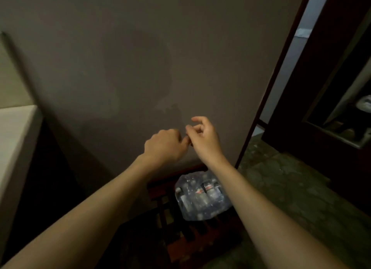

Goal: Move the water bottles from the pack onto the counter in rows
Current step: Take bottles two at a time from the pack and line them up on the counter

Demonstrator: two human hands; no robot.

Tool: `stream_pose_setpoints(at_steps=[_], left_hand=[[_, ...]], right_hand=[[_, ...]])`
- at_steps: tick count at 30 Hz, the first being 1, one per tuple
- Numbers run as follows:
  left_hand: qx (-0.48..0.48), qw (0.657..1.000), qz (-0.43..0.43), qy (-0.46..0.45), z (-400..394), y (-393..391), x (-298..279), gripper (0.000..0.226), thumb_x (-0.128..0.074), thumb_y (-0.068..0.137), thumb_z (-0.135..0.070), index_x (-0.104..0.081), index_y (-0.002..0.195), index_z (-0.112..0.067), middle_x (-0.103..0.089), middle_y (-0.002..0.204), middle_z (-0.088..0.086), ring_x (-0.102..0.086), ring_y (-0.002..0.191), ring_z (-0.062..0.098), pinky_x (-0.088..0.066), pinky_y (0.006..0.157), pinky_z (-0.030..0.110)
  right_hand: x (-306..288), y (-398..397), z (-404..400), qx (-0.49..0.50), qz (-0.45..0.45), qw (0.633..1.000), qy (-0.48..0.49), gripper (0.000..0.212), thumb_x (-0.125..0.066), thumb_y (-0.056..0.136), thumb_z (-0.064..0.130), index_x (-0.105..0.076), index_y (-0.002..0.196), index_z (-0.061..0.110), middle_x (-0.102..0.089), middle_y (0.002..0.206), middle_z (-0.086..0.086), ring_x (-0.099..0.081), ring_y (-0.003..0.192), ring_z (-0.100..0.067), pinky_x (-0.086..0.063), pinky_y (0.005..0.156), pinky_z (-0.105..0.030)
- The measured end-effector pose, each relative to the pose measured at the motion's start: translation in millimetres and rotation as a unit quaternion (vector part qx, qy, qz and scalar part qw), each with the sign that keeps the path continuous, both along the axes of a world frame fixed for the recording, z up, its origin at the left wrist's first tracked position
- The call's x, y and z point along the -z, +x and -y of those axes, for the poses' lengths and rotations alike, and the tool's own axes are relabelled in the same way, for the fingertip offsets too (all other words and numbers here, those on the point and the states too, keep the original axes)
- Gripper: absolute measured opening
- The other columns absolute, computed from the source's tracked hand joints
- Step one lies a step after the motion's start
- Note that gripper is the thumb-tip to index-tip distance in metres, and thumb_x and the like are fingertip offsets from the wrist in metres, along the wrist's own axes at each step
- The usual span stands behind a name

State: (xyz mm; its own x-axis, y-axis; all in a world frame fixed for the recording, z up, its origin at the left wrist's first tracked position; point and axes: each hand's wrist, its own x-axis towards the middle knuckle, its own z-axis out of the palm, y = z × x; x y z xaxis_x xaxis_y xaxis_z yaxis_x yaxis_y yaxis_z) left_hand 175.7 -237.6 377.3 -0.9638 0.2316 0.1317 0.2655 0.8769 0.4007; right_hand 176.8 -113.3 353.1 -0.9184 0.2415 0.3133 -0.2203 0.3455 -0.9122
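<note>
A plastic-wrapped pack of water bottles lies low down on a dark slatted wooden rack by the wall. Both my arms reach out above it, in front of the bare wall. My left hand is curled into a loose fist, knuckles up. My right hand is beside it with its fingers loosely bent, and the fingertips of the two hands touch. Neither hand holds a bottle; whether something small sits between the fingertips is too blurred to tell. The pale counter is at the left edge.
A grey wall fills the view ahead. A dark door frame runs down its right side. Beyond it are a stone-patterned floor and dark furniture at the far right.
</note>
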Motion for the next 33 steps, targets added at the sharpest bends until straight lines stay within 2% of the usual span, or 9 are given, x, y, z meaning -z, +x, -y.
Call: stream_pose_setpoints(at_steps=[3, 6, 15, 17, 20, 23, 25, 30, 33], left_hand=[[0.006, 0.999, 0.043, 0.003, -30, -23, 30, 0.051, -0.036, 0.091, -0.059, -0.064, 0.103, -0.019, -0.067, 0.099, 0.007, -0.064, 0.089, 0.03, -0.052, 0.077, 0.037], [0.019, 0.993, 0.116, -0.009, -62, -48, 74, 0.048, -0.039, 0.091, -0.058, -0.064, 0.105, -0.02, -0.066, 0.104, 0.007, -0.064, 0.091, 0.028, -0.052, 0.08, 0.037], [0.026, 0.969, 0.244, 0.004, -130, -112, 184, 0.04, -0.036, 0.094, -0.054, -0.06, 0.087, -0.022, -0.061, 0.079, 0.0, -0.062, 0.072, 0.018, -0.043, 0.059, 0.027], [0.027, 0.966, 0.258, 0.022, -137, -116, 201, 0.042, -0.037, 0.096, -0.048, -0.062, 0.083, -0.018, -0.063, 0.072, 0.002, -0.058, 0.061, 0.015, -0.039, 0.052, 0.025], [0.02, 0.95, 0.305, 0.056, -145, -117, 227, 0.047, -0.038, 0.099, -0.043, -0.064, 0.094, -0.005, -0.068, 0.081, 0.011, -0.065, 0.074, 0.022, -0.049, 0.061, 0.031], [0.012, 0.93, 0.362, 0.069, -151, -119, 251, 0.042, -0.039, 0.101, -0.038, -0.056, 0.073, -0.012, -0.064, 0.079, 0.009, -0.059, 0.072, 0.019, -0.048, 0.069, 0.033], [-0.004, 0.917, 0.392, 0.078, -156, -124, 270, 0.042, -0.039, 0.101, -0.035, -0.051, 0.067, -0.014, -0.059, 0.073, 0.006, -0.056, 0.07, 0.019, -0.046, 0.068, 0.031], [-0.051, 0.883, 0.459, 0.083, -168, -135, 305, 0.041, -0.039, 0.1, -0.033, -0.062, 0.103, 0.001, -0.065, 0.109, 0.02, -0.062, 0.101, 0.032, -0.048, 0.082, 0.033], [-0.082, 0.869, 0.476, 0.105, -184, -143, 324, 0.034, -0.038, 0.1, -0.03, -0.061, 0.09, -0.007, -0.063, 0.098, 0.014, -0.062, 0.086, 0.022, -0.047, 0.074, 0.029]], right_hand=[[39, -14, -36, 0.013, 0.061, 0.998, 0.001, 0.024, -0.06, 0.088, 0.03, -0.052, 0.111, 0.029, -0.067, 0.075, 0.006, -0.067, 0.073, -0.011, -0.054, 0.069, -0.029], [83, -27, -80, 0.032, 0.139, 0.99, -0.005, 0.024, -0.061, 0.09, 0.025, -0.054, 0.113, 0.019, -0.064, 0.072, 0.005, -0.062, 0.064, -0.013, -0.052, 0.064, -0.034], [155, -78, -155, 0.056, 0.283, 0.957, 0.0, 0.024, -0.057, 0.094, 0.025, -0.054, 0.116, 0.017, -0.063, 0.086, 0.001, -0.061, 0.067, -0.009, -0.043, 0.048, -0.01], [168, -82, -160, 0.047, 0.318, 0.947, 0.0, 0.02, -0.057, 0.094, 0.023, -0.054, 0.113, 0.015, -0.063, 0.086, 0.001, -0.061, 0.067, -0.009, -0.046, 0.053, -0.015], [191, -85, -168, 0.037, 0.369, 0.929, 0.02, 0.015, -0.057, 0.094, 0.024, -0.057, 0.105, 0.014, -0.065, 0.086, -0.004, -0.065, 0.076, -0.019, -0.055, 0.071, -0.035], [214, -92, -177, 0.03, 0.409, 0.912, 0.032, 0.011, -0.056, 0.093, 0.022, -0.061, 0.098, 0.014, -0.067, 0.09, -0.009, -0.066, 0.09, -0.029, -0.054, 0.085, -0.045], [233, -101, -183, 0.015, 0.431, 0.901, 0.042, 0.008, -0.057, 0.092, 0.019, -0.061, 0.085, 0.016, -0.065, 0.082, -0.005, -0.066, 0.086, -0.029, -0.053, 0.084, -0.045], [278, -123, -195, -0.029, 0.494, 0.867, 0.054, 0.009, -0.058, 0.091, 0.02, -0.06, 0.089, 0.012, -0.062, 0.08, -0.004, -0.061, 0.081, -0.023, -0.052, 0.078, -0.039], [307, -136, -205, -0.071, 0.524, 0.846, 0.067, 0.014, -0.056, 0.093, 0.023, -0.062, 0.089, 0.011, -0.061, 0.078, -0.002, -0.059, 0.075, -0.018, -0.048, 0.069, -0.032]])
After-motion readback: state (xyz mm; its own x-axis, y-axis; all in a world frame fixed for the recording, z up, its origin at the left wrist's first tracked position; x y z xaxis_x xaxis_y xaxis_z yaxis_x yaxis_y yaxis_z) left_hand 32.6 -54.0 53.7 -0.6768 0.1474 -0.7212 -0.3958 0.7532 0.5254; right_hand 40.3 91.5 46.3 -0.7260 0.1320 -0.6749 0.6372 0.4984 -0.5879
